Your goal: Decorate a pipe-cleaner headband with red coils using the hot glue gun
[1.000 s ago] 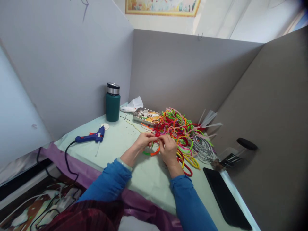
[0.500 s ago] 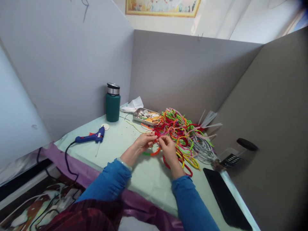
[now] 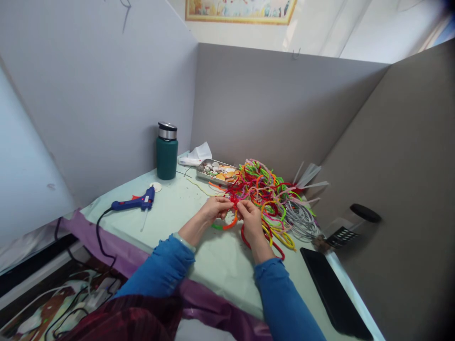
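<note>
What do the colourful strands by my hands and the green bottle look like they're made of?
Colourful strands: probably fuzzy pipe cleaners, since they look matte and hold bent loops. Green bottle: likely metal with a matte green coating; its cap band shines like steel.

The fingers (image 3: 239, 205) of both hands bunch together over a red strand, hiding how it is pinched. The tray's (image 3: 217, 171) small pieces are too tiny to identify, and the black slab (image 3: 330, 291) runs off the bottom edge.

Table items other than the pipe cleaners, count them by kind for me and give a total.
Glue gun: 1
Flask: 1
Tin tray: 1
Black tablet: 1
White disc: 1
Crumpled tissue: 1
Total: 6
</note>
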The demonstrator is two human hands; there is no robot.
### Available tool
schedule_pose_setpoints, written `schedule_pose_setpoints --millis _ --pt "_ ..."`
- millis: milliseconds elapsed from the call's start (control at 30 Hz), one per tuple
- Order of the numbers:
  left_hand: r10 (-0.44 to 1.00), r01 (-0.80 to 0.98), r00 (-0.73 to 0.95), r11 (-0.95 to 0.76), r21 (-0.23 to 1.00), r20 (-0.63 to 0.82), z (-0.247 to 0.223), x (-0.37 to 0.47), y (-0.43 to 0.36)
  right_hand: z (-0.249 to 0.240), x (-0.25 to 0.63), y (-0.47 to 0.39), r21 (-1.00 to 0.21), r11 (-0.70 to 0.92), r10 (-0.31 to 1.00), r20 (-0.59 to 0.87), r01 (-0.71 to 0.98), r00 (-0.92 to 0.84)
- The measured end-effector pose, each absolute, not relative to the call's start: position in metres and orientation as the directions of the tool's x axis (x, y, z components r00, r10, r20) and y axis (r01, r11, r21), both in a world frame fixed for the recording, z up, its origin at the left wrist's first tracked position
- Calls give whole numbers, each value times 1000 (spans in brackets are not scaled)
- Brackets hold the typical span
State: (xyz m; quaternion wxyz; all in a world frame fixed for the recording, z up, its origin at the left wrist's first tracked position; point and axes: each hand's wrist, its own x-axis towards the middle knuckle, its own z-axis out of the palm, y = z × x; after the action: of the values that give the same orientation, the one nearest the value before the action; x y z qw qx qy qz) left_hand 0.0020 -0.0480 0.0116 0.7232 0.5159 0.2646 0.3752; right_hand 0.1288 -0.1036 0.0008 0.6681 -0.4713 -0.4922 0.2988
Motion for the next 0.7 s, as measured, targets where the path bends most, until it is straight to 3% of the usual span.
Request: schedule_pose_setpoints --millis 200,400,533,700 --pt "826 -327 564 204 923 17 6 3 -43 -2 134 -101 -838 492 777 545 235 315" --pt "822 -342 570 233 911 4 9 3 -44 3 139 -108 -613 562 648 744 556 165" --pt "823 -350 568 247 904 -5 10 4 -46 1 135 -109 -532 560 613 781 635 115" --pt "817 -344 577 237 909 6 9 4 -47 -1 134 -108 -515 543 587 797 663 138"
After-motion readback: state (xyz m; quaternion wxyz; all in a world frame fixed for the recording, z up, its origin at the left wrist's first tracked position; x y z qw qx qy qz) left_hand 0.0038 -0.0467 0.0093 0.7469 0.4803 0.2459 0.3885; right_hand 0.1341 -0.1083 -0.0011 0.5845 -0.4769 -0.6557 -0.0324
